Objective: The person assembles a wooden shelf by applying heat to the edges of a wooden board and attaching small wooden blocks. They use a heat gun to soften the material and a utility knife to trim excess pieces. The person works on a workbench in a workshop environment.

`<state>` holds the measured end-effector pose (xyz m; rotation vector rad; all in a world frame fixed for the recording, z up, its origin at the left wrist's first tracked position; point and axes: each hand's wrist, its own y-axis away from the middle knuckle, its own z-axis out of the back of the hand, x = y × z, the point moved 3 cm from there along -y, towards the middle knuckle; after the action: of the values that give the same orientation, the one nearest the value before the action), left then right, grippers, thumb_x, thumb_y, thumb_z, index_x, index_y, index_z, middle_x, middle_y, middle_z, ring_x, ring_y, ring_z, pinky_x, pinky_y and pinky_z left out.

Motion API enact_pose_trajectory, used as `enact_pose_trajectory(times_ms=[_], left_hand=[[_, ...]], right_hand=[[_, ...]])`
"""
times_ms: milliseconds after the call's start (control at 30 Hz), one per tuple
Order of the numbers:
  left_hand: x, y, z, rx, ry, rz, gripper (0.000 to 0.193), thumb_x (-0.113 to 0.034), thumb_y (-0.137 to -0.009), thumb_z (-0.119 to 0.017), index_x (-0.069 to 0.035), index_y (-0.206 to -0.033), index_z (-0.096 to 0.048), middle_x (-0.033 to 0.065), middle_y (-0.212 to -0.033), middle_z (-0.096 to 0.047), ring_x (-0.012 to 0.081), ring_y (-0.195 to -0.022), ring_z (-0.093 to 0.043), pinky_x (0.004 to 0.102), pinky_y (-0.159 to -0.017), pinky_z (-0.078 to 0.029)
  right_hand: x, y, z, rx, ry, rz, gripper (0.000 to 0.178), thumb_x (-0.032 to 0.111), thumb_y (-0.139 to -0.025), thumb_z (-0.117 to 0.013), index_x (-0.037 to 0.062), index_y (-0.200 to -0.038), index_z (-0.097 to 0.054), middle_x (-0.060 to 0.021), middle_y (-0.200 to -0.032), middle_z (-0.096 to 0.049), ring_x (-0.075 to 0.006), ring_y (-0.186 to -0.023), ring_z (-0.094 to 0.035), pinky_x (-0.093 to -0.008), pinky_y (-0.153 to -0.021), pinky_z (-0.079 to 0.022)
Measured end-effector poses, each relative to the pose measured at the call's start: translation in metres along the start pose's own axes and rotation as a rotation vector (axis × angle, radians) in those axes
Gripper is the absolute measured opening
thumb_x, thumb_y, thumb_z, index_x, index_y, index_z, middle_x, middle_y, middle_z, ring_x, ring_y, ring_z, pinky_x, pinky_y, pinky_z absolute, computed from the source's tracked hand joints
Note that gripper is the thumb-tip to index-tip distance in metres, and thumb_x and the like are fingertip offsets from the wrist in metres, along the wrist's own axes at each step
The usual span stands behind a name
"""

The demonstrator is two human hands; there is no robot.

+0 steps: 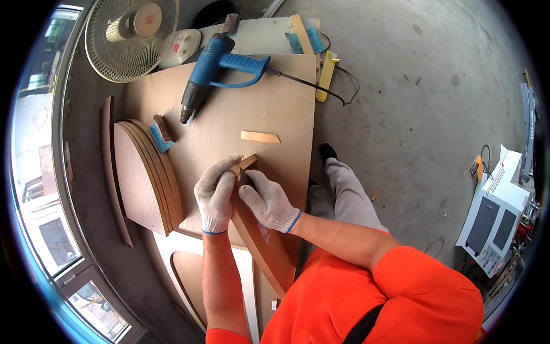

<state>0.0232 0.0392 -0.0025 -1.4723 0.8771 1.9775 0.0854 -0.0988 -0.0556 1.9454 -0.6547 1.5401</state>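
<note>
Both of my hands wear white knit gloves and meet at the far end of a long brown wooden board (260, 246). My left hand (216, 194) is closed round the board's end, where a thin light wood strip (246, 163) sticks out past the fingers. Beside it, my right hand (268, 200) is closed with the thumb against a small dark flat piece (241, 175) at the board's edge; the fingers hide most of it. From there the board slants down to the lower right, toward my body. A loose veneer strip (260, 137) lies just beyond my hands.
A blue heat gun (209, 63) lies on the wooden panel (286, 103), its cord trailing right. Curved boards (146, 178) are stacked at left beside a blue-edged scraper (161, 133). A fan (132, 34) stands far left. White equipment (492, 215) is on the floor at right.
</note>
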Motion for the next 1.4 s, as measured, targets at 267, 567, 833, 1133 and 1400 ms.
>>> enact_pose_trajectory(times_ms=[267,567,833,1133,1400], left_hand=[[-0.004,0.0,-0.001,-0.004,-0.037,0.047,0.032,0.003,-0.099,-0.059,0.006,-0.124,-0.079,0.0127,-0.122,-0.081,0.0147,-0.106,-0.07,0.0311,-0.1,-0.055],[-0.009,0.0,-0.002,-0.012,-0.05,0.093,0.031,0.004,-0.098,-0.062,0.005,-0.123,-0.08,0.0095,-0.116,-0.08,0.0117,-0.1,-0.068,0.0284,-0.093,-0.056],[-0.007,-0.001,-0.002,-0.01,-0.06,0.049,0.03,0.003,-0.099,-0.061,0.004,-0.123,-0.081,0.0103,-0.117,-0.082,0.0123,-0.102,-0.069,0.0294,-0.095,-0.057],[-0.005,-0.001,-0.002,-0.003,-0.04,0.019,0.03,0.003,-0.1,-0.061,0.005,-0.123,-0.08,0.0119,-0.119,-0.082,0.0141,-0.106,-0.071,0.0306,-0.099,-0.056],[-0.004,0.002,-0.004,-0.02,-0.042,0.033,0.03,0.001,-0.1,-0.061,0.005,-0.122,-0.081,0.013,-0.118,-0.082,0.0154,-0.106,-0.071,0.0312,-0.1,-0.056]], right_hand=[[0.006,0.002,-0.006,-0.045,0.032,0.021,0.036,0.035,-0.114,-0.061,0.0048,-0.134,-0.06,-0.027,-0.108,-0.072,-0.053,-0.102,-0.07,-0.0527,-0.083,-0.058],[0.015,0.004,-0.01,-0.076,0.033,-0.038,0.03,0.032,-0.114,-0.059,0.0044,-0.127,-0.061,-0.0278,-0.102,-0.072,-0.0533,-0.096,-0.07,-0.0555,-0.077,-0.056],[0.02,0.004,-0.013,-0.111,0.058,-0.096,0.03,0.031,-0.114,-0.06,0.0033,-0.124,-0.062,-0.0277,-0.093,-0.071,-0.052,-0.091,-0.072,-0.0547,-0.074,-0.056],[0.019,0.0,-0.014,-0.123,0.068,-0.108,0.03,0.033,-0.115,-0.059,0.0035,-0.12,-0.062,-0.0282,-0.091,-0.071,-0.0522,-0.09,-0.071,-0.0558,-0.073,-0.054],[0.024,0.001,-0.012,-0.099,0.043,-0.132,0.033,0.033,-0.115,-0.057,0.0028,-0.125,-0.062,-0.0288,-0.094,-0.072,-0.0519,-0.092,-0.073,-0.0558,-0.075,-0.055]])
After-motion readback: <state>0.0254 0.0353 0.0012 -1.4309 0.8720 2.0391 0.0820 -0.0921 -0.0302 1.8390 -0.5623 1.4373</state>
